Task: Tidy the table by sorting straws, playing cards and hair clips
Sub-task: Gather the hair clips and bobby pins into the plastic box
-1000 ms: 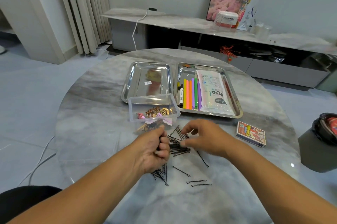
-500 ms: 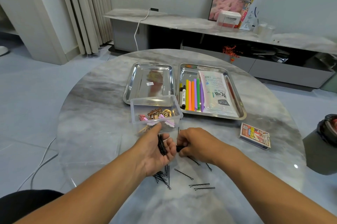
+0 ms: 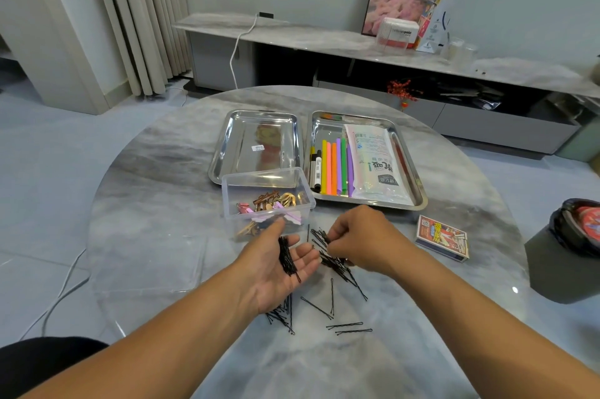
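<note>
1. Left hand (image 3: 276, 263): palm up, fingers relaxed & spread, w/ a small bundle of black hairpins (image 3: 287, 255) lying across the palm. It hovers just in front of the clear plastic box (image 3: 266, 190).
2. Right hand (image 3: 360, 237): palm down, fingers curled, pinching a few black pins at the top of the loose pile (image 3: 334, 260) on the table (image 3: 162, 203). Fingertips sit close to the left hand's fingertips.
3. Loose pins: main heap under/beside the right hand; another clump (image 3: 282, 317) near the left wrist, partly hidden by it; a few single pins (image 3: 349, 327) lie apart nearer the person.
4. Clear box: holds gold, brown & pink hair clips (image 3: 272, 203); stands just in front of the left metal tray (image 3: 259, 142), overlapping its near edge in view.
5. Left tray: only a small white sticker visible on its floor, plus reflections.
6. Right metal tray (image 3: 418, 177): coloured straws (image 3: 336, 168) laid side by side (yellow, pink, orange, purple, green), a black marker (image 3: 317, 171) at their left, a white packet (image 3: 373, 164) at their right.
7. Card box (image 3: 443, 237): flat on the table, right of the right hand, in front of the right tray's near corner, well apart from the pins.
8. Dark bin (image 3: 565, 255): far right, beside the table edge.
</note>
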### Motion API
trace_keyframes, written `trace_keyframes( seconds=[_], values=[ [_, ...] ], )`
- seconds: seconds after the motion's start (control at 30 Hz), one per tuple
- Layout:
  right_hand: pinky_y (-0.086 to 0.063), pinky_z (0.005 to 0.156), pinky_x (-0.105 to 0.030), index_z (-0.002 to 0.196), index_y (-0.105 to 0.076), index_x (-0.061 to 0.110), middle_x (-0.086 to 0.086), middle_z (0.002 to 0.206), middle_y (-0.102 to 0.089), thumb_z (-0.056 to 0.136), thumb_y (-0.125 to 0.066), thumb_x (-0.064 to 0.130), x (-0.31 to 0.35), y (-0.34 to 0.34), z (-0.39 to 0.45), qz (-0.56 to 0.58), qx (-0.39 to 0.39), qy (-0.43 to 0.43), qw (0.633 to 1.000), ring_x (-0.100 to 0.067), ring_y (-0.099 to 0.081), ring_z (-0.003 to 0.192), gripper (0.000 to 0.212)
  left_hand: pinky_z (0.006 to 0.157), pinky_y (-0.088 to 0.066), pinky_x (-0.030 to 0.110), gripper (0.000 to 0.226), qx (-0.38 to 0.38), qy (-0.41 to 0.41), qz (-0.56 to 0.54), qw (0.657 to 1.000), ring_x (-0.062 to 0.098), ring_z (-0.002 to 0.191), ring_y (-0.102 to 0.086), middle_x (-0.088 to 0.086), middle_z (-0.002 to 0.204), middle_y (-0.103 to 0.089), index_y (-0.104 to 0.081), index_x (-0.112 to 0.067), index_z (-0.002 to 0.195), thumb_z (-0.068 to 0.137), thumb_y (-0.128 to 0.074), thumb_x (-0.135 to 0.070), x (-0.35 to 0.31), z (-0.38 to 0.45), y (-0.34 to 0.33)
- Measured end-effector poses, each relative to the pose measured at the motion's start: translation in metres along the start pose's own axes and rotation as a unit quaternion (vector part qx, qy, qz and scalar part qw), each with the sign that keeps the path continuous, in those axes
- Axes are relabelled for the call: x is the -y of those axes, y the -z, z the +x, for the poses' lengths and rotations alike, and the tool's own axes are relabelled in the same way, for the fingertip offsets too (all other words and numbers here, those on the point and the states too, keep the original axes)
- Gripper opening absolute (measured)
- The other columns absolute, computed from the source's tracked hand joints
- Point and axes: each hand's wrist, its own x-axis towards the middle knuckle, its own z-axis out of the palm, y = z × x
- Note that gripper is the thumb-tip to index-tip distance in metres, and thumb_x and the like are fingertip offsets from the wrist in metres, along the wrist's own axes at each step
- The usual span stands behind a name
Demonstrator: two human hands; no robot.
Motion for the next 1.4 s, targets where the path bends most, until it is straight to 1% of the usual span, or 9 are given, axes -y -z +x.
trace_keyframes(
  seconds=[0.13, 0.3, 0.37, 0.5, 0.67, 0.8, 0.93, 1.07, 1.4],
  values=[
    [-0.062, 0.072, -0.037, 0.082, -0.074, 0.013, -0.003, 0.073, -0.073, 0.078, -0.078, 0.009, 0.008, 0.014, -0.009, 0.135, 0.008, -0.037, 0.99, -0.009, -0.066, 0.055, 0.007, 0.071, -0.057, 0.039, 0.045, 0.011, 0.0, 0.005, 1.0, 0.028, 0.083, -0.065, 0.017, 0.089, -0.063, -0.056, -0.005, 0.103, 0.098, -0.046, -0.048, 0.004, 0.002, -0.003],
    [-0.056, 0.057, -0.022, 0.085, -0.074, 0.005, -0.01, 0.078, -0.074, 0.076, -0.079, 0.004, 0.021, 0.005, -0.02, 0.198, 0.043, -0.048, 0.978, -0.013, -0.068, 0.059, 0.01, 0.074, -0.061, 0.039, 0.066, 0.099, 0.025, -0.028, 0.994, 0.03, 0.086, -0.069, 0.017, 0.101, -0.069, -0.056, 0.005, 0.121, 0.1, -0.035, -0.054, 0.008, -0.001, -0.011],
    [-0.06, 0.062, -0.027, 0.084, -0.073, 0.006, -0.012, 0.08, -0.074, 0.077, -0.078, 0.004, 0.024, -0.004, -0.023, 0.209, 0.039, -0.05, 0.976, -0.018, -0.07, 0.061, 0.009, 0.068, -0.06, 0.032, 0.073, 0.141, 0.033, -0.022, 0.989, 0.027, 0.079, -0.069, 0.016, 0.099, -0.071, -0.07, 0.005, 0.106, 0.1, -0.029, -0.054, 0.009, -0.004, -0.013],
    [-0.062, 0.072, -0.037, 0.094, -0.071, 0.009, -0.013, 0.085, -0.074, 0.076, -0.081, 0.007, 0.028, -0.007, -0.028, 0.233, 0.042, -0.032, 0.971, -0.025, -0.075, 0.074, 0.021, 0.062, -0.049, 0.024, 0.051, 0.134, 0.027, -0.017, 0.991, 0.019, 0.067, -0.06, 0.014, 0.086, -0.07, -0.063, -0.001, 0.114, 0.103, -0.035, -0.042, 0.008, -0.003, -0.012],
    [-0.06, 0.076, -0.027, 0.111, -0.064, 0.025, 0.01, 0.104, -0.067, 0.071, -0.086, 0.017, 0.026, 0.019, -0.035, 0.143, 0.037, 0.098, 0.984, -0.012, -0.07, 0.087, 0.046, 0.054, -0.056, 0.024, 0.031, 0.126, 0.027, -0.056, 0.99, 0.017, 0.066, -0.059, 0.017, 0.084, -0.066, -0.053, 0.004, 0.119, 0.105, -0.038, -0.02, 0.004, -0.002, -0.01],
    [-0.039, 0.095, -0.016, 0.128, -0.045, 0.048, 0.024, 0.13, -0.042, 0.063, -0.089, 0.04, 0.014, 0.026, -0.039, -0.039, 0.076, 0.218, 0.972, 0.004, -0.041, 0.117, 0.079, 0.049, -0.055, 0.024, 0.015, 0.118, 0.049, -0.06, 0.99, 0.012, 0.052, -0.052, 0.007, 0.067, -0.051, -0.055, -0.003, 0.1, 0.101, -0.046, -0.015, -0.001, 0.002, -0.007],
    [-0.032, 0.097, -0.003, 0.139, -0.031, 0.055, 0.03, 0.138, -0.032, 0.059, -0.092, 0.041, -0.002, 0.011, -0.037, -0.006, 0.093, 0.26, 0.961, 0.017, -0.032, 0.124, 0.102, 0.051, -0.054, 0.023, 0.014, 0.174, 0.07, -0.059, 0.981, 0.01, 0.052, -0.053, 0.004, 0.069, -0.047, -0.055, -0.004, 0.099, 0.1, -0.045, -0.014, -0.001, -0.005, -0.011],
    [-0.042, 0.102, -0.017, 0.14, -0.031, 0.055, 0.028, 0.138, -0.036, 0.06, -0.091, 0.039, -0.008, 0.007, -0.031, 0.036, 0.059, 0.242, 0.968, 0.008, -0.041, 0.124, 0.102, 0.047, -0.054, 0.025, 0.018, 0.232, 0.085, -0.02, 0.969, 0.011, 0.057, -0.056, 0.001, 0.072, -0.047, -0.054, -0.008, 0.11, 0.099, -0.049, -0.021, 0.001, -0.011, -0.011],
    [-0.034, 0.111, -0.017, 0.15, -0.035, 0.029, 0.02, 0.149, -0.031, 0.063, -0.091, 0.036, -0.008, 0.004, -0.029, 0.049, 0.088, 0.247, 0.964, 0.007, -0.035, 0.133, 0.103, 0.046, -0.051, 0.021, 0.02, 0.243, 0.074, 0.05, 0.966, 0.009, 0.055, -0.055, 0.0, 0.069, -0.046, -0.057, -0.006, 0.093, 0.101, -0.046, -0.02, 0.004, -0.017, -0.01]
  ],
)
